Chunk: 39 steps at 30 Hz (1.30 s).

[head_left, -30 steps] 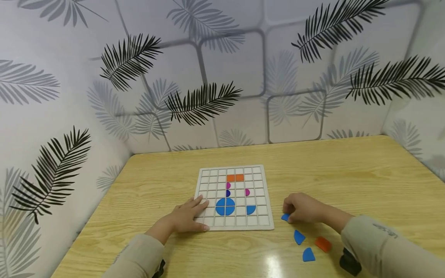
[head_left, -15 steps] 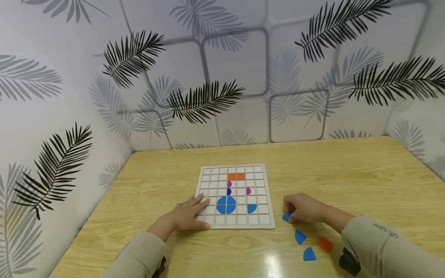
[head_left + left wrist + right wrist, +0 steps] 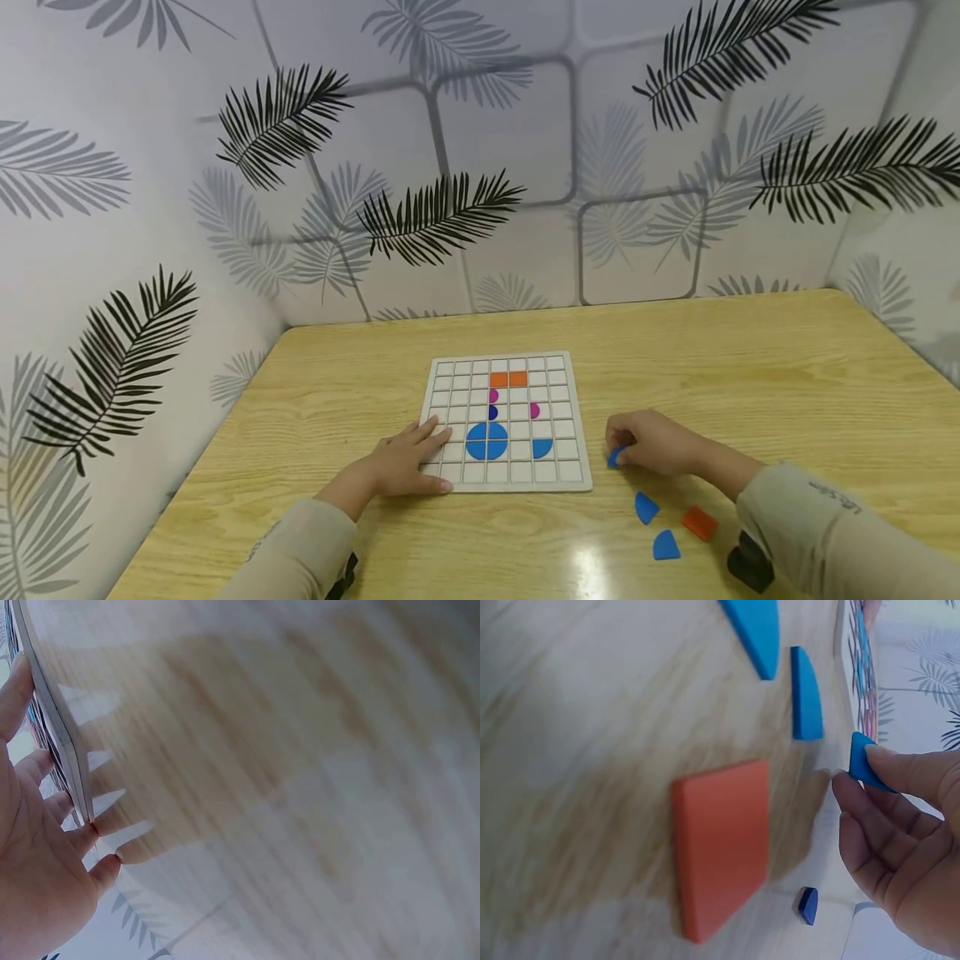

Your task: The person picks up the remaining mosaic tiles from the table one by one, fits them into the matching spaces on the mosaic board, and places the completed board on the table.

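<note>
My left hand rests with spread fingers on the left edge of a white gridded board. In the left wrist view, its fingertips lie along the board's rim. Between thumb and fingertips my right hand pinches a blue quarter-circle tile, just right of the board. That tile is tilted and appears raised in the right wrist view. On the board sit two orange squares, a blue circle of quarter tiles, a separate blue quarter, and small magenta and dark blue half-circles.
Loose on the wooden table, nearer me, lie two blue quarter-circle tiles and an orange square tile. A small dark blue piece shows beyond them in the right wrist view. A patterned wall borders the table's back.
My right hand has shifted slightly away from me with the blue quarter-circle tile, which now stands more tilted between the fingers. My left hand stays on the board.
</note>
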Tool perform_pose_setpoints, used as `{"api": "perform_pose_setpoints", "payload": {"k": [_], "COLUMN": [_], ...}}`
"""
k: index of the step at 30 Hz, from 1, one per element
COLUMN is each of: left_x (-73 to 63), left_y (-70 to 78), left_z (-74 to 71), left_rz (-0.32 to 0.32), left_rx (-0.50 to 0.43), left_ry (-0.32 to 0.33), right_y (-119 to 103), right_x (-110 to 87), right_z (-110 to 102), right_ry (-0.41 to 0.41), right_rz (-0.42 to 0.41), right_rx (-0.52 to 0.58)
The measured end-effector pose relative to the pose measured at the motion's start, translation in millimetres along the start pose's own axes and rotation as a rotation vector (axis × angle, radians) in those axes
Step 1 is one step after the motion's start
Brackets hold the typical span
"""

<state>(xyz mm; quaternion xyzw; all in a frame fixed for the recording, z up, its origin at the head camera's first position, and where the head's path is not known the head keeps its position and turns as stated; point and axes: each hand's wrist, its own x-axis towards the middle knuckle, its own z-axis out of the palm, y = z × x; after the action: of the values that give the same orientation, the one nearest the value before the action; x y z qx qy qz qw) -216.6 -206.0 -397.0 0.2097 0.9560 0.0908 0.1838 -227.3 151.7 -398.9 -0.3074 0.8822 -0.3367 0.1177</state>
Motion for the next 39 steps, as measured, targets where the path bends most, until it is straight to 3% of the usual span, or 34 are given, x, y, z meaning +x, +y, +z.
{"api": "perform_pose_setpoints", "payload": {"k": [6,16,26,39], "left_x": [0.4,0.9,0.9,-0.2], "left_y": [-0.2,-1.8,-1.6,-1.0], "left_z": [0.9,1.6,1.8,1.0], "left_rz": [-0.008,-0.012,-0.006,0.0], "left_rx": [-0.008,0.0,-0.009,0.006], "left_ry": [-0.003,-0.004,0.001,0.001], "right_y": [-7,-17,-26,-33], "right_x": [2.1,8.1,16.6,31.1], "right_z": [-3,-4,3,9], "right_ry": [0.073,0.078,0.137,0.234], "right_rz": [0.013,0.028,0.019,0.078], "right_rx": [0.013,0.125,0.157,0.141]}}
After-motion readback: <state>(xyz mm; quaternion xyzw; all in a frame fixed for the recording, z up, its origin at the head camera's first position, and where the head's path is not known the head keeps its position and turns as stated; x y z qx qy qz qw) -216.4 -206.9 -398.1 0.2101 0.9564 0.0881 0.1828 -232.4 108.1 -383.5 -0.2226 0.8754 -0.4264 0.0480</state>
